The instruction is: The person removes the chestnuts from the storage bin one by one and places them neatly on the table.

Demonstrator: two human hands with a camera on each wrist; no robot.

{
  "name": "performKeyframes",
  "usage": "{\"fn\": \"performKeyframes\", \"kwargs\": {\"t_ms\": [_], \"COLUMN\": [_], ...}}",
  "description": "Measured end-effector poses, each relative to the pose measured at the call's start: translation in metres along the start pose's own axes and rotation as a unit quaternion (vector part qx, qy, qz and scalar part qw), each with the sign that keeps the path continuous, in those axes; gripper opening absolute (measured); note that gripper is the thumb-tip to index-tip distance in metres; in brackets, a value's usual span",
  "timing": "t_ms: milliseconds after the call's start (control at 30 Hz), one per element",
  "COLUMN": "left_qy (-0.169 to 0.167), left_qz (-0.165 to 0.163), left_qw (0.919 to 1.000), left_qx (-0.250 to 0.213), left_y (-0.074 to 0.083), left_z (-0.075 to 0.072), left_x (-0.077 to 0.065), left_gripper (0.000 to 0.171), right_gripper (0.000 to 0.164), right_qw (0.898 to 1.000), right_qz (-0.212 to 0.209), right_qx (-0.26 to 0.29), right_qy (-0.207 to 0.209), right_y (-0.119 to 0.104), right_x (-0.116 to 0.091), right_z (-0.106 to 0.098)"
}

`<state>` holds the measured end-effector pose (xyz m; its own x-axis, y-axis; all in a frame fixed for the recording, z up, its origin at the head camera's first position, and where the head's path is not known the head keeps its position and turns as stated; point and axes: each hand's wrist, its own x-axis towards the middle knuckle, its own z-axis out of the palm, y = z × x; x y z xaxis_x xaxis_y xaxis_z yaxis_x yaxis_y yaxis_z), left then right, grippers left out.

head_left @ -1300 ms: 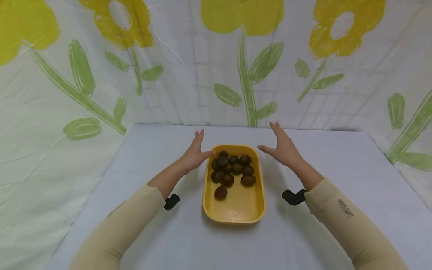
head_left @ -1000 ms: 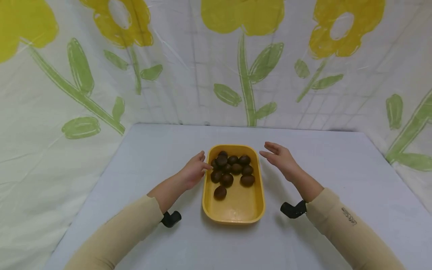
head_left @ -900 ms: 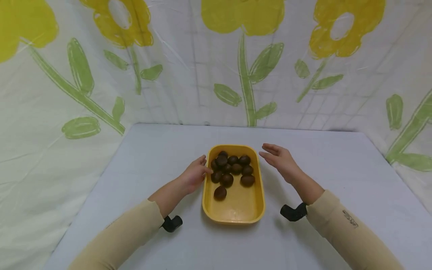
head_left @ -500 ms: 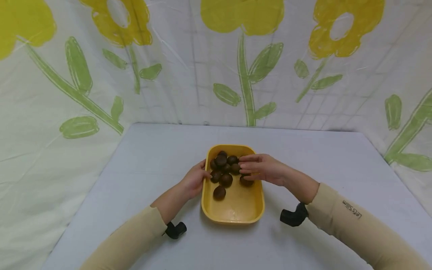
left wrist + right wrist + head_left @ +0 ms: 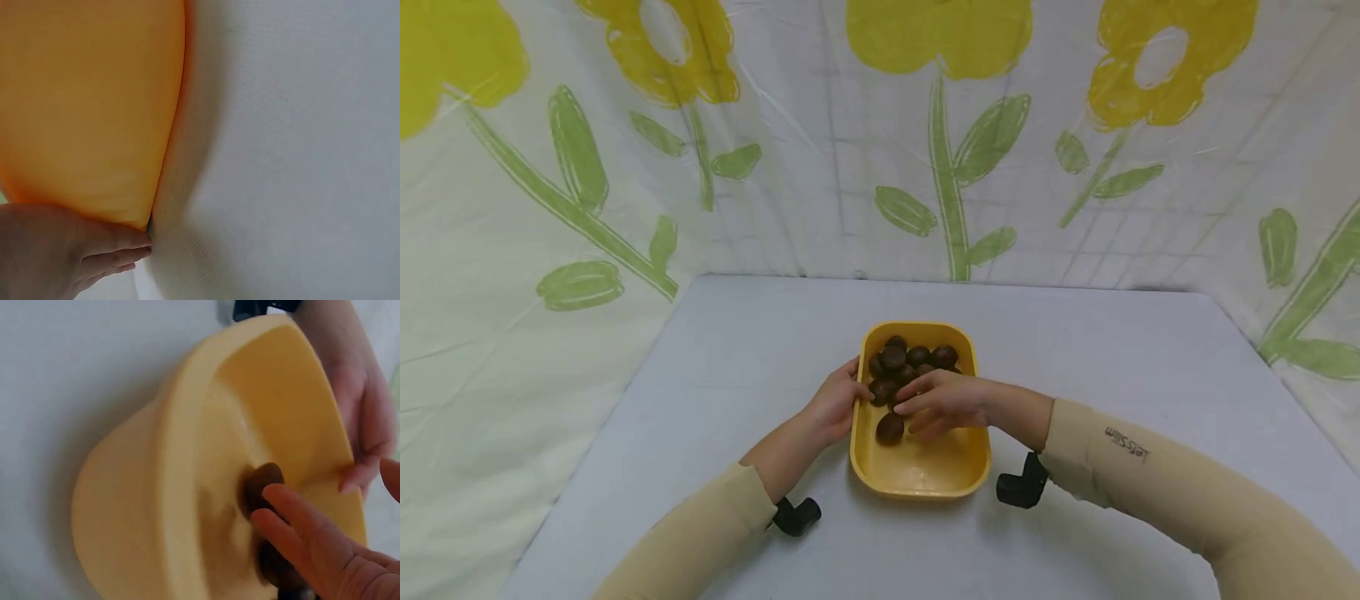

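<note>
Holding rounded brown nuts (image 5: 892, 358), the smooth tray (image 5: 917, 475) is round-cornered.

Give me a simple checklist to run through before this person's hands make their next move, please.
1. Yellow tray resting on the table: ok, it sits flat.
2. Left hand gripping the yellow tray: ok, at its left side.
3. Visible brown nuts inside the yellow tray: ok.
4. Right hand free: ok, it reaches over the brown nuts and grips none.
5. Right hand touching a nut: cannot tell.
6. Every nut in clear view: not ok, the right hand covers some.
</note>
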<state>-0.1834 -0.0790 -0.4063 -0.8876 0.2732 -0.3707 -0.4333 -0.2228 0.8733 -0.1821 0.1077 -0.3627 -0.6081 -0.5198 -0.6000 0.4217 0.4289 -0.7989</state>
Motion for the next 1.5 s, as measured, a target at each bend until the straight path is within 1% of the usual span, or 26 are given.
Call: {"fn": "performKeyframes", "kwargs": {"t_ms": [267,433,667,867,1067,1267,1367,1500], "left_qy": [-0.002,-0.001,0.007,0.009,0.006,0.009,0.01,0.003], "left_qz": [0.007,0.008,0.004,0.002,-0.005,-0.003,-0.003,0.0], "left_qw": [1.0,1.0,1.0,0.9999,0.9996,0.9997,0.9995,0.9995], "left_qx": [0.003,-0.001,-0.002,-0.01,-0.026,-0.024,-0.029,-0.032], "left_y": [0.0,-0.001,0.0,0.0,0.001,0.002,0.002,0.002], "left_z": [-0.001,-0.001,0.0,0.0,0.001,0.002,0.002,0.002], "left_x": [-0.002,-0.001,-0.002,-0.002,-0.002,-0.002,-0.002,-0.004], "left_gripper": [0.074,0.074,0.074,0.074,0.076,0.076,0.076,0.074], "right_gripper": [0.045,0.045,0.044,0.04,0.037,0.038,0.036,0.033], "right_qw": [1.0,1.0,1.0,0.999,0.998,0.998,0.998,0.998], "right_qz": [0.014,0.013,0.008,-0.009,-0.006,0.001,-0.003,-0.01], "right_qx": [-0.009,-0.012,-0.018,-0.02,-0.021,-0.018,-0.024,-0.033], "right_qy": [-0.005,-0.014,-0.021,-0.036,-0.052,-0.055,-0.057,-0.054], "right_y": [0.006,0.004,0.002,-0.003,-0.008,-0.011,-0.011,-0.009], "right_x": [0.012,0.018,0.025,0.029,0.037,0.042,0.045,0.05], "right_z": [0.018,0.024,0.024,0.026,0.023,0.02,0.02,0.022]}}
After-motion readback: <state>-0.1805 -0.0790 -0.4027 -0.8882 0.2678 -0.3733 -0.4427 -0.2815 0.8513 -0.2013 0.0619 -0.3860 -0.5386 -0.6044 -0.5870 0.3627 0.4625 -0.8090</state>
